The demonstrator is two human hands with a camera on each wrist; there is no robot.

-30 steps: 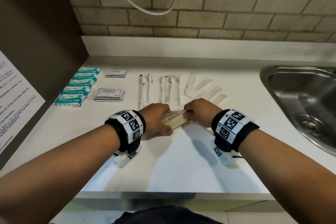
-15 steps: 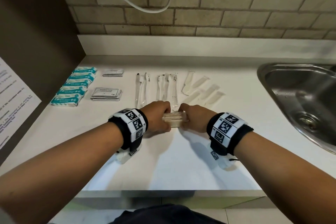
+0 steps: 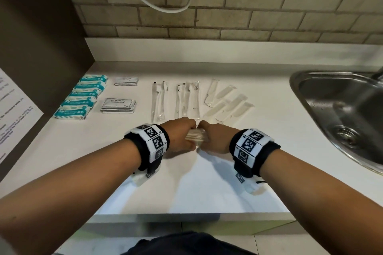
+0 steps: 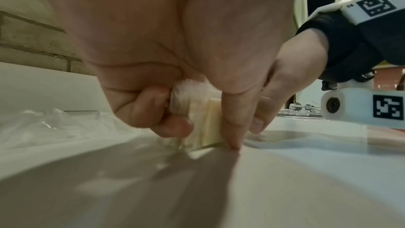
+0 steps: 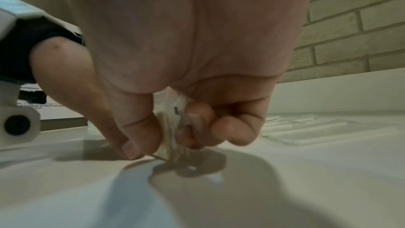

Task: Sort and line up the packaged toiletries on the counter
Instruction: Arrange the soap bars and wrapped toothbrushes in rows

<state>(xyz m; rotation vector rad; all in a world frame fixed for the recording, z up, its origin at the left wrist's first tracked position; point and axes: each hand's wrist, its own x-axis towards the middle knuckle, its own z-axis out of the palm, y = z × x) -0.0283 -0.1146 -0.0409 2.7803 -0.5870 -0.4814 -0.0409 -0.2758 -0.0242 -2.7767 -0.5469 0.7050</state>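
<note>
Both hands hold one stack of clear-wrapped cream packets point(image 3: 195, 138) on edge against the white counter point(image 3: 196, 188). My left hand point(image 3: 182, 136) pinches its left end, thumb in front and curled fingers behind, as the left wrist view shows on the stack point(image 4: 207, 124). My right hand point(image 3: 215, 138) pinches the right end of the stack point(image 5: 171, 133) the same way. Sorted rows lie beyond: teal packs point(image 3: 83, 97), shampoo sachets point(image 3: 118, 105), wrapped toothbrushes point(image 3: 176, 99) and wrapped combs point(image 3: 226, 101).
A steel sink point(image 3: 342, 114) is set into the counter at the right. A dark cabinet side point(image 3: 37, 47) with a printed notice point(image 3: 14, 109) stands on the left. A brick wall point(image 3: 228, 6) with a hanging white cable point(image 3: 157, 4) backs the counter.
The stack has turned from tilted and flat-ish to standing on edge, squared between both hands. The hands have closed in toward each other and shifted slightly away from me.
</note>
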